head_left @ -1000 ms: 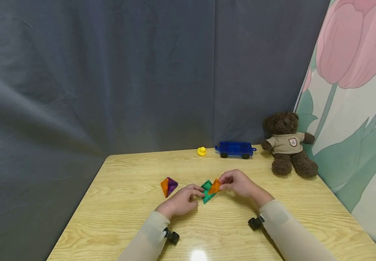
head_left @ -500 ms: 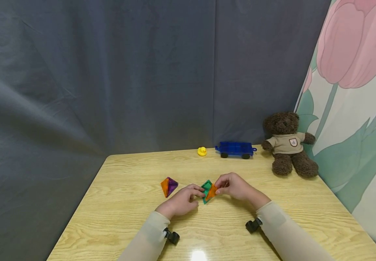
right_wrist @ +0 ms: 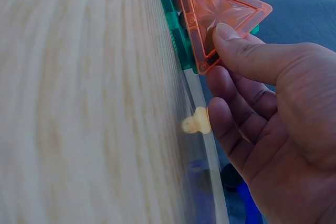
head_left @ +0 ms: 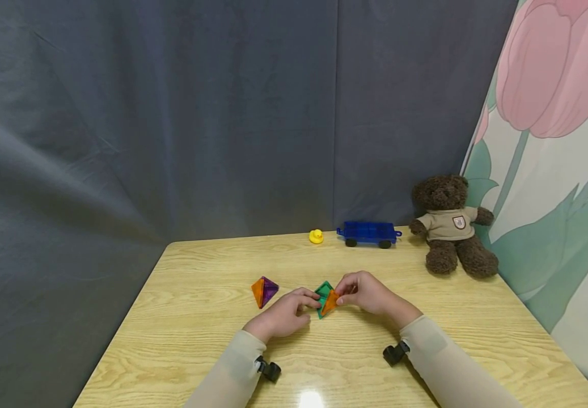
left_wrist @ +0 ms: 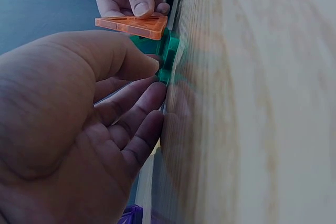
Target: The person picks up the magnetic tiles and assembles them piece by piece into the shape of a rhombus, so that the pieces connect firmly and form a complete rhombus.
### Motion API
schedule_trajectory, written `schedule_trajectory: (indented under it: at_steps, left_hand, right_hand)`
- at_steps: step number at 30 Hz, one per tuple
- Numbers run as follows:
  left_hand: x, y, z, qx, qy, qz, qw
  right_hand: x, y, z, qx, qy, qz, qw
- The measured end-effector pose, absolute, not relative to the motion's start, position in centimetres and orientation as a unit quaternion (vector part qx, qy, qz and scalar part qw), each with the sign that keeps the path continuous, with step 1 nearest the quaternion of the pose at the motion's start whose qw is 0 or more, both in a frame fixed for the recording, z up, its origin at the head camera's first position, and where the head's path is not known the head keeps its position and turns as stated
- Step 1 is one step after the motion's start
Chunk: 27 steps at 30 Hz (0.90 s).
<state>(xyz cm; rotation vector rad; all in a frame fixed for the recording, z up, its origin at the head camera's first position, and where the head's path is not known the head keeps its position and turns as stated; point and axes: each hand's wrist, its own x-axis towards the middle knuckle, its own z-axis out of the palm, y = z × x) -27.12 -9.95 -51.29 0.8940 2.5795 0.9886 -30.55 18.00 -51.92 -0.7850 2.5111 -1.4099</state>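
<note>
My right hand [head_left: 367, 292] pinches an orange triangular magnetic tile [right_wrist: 228, 11] between thumb and fingers. The orange tile stands tilted over green magnetic tiles [head_left: 325, 289] lying on the table; its lower edge meets or nearly meets them. My left hand [head_left: 284, 313] rests at the left side of the green tiles, fingertips touching them, fingers loosely bent. In the left wrist view, the left thumb overlaps the green tiles [left_wrist: 169, 53], and whether it touches them is unclear. To the left stands an orange and purple pyramid-like piece [head_left: 265, 292] made of similar tiles.
A yellow rubber duck [head_left: 316, 236] and a blue toy wagon [head_left: 369, 233] stand along the back edge of the wooden table [head_left: 197, 317]. A brown teddy bear [head_left: 449, 224] sits at the back right. Behind hangs a dark curtain [head_left: 253, 124]; a flower-painted wall is on the right.
My right hand has moved slightly left and toward me, bringing the orange tile lower over the right side of the green tiles. The left hand has stayed in place.
</note>
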Motion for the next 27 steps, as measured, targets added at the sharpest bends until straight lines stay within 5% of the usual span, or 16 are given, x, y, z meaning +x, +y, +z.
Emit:
schedule_trajectory:
  at_steps: [27]
  left_hand:
    - [-27.18, -10.01, -51.42, 0.305, 0.88, 0.342, 0.123]
  right_hand:
    - [-30.12, 17.4, -51.95, -0.247, 0.843, -0.471, 0.083]
